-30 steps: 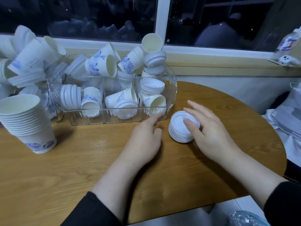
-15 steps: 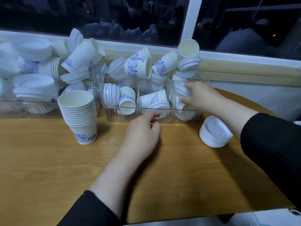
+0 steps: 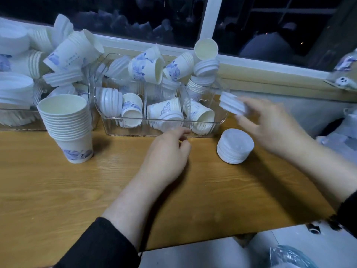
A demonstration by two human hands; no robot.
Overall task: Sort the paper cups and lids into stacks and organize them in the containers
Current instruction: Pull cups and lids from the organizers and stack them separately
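Wooden table (image 3: 135,190): we work at its far edge, under the window; it carries everything below.
Clear container (image 3: 220,122): rigid see-through plastic, still a jumble of paper cups and lids; we judge it light enough to slide if nudged.
Cup stack (image 3: 66,125): nested paper cups upright near the far left edge; we judge them light and easily crushed, so we would hold low around the wall, not the rim.
Lid stack (image 3: 235,146): thin white lids piled on the table just beside the container's right end, under our right hand; light, slick, likely to shift off-centre.
Right hand (image 3: 270,122): fingers clamped on a small bunch of lids (image 3: 232,103), gripped across the edges, held above the lid stack.
Left hand (image 3: 168,151): resting on the table by the container's front wall, fingers loosely curled, holding nothing.
Change: half a second ago our right hand was inside the container's right end; now it is out with the lids.
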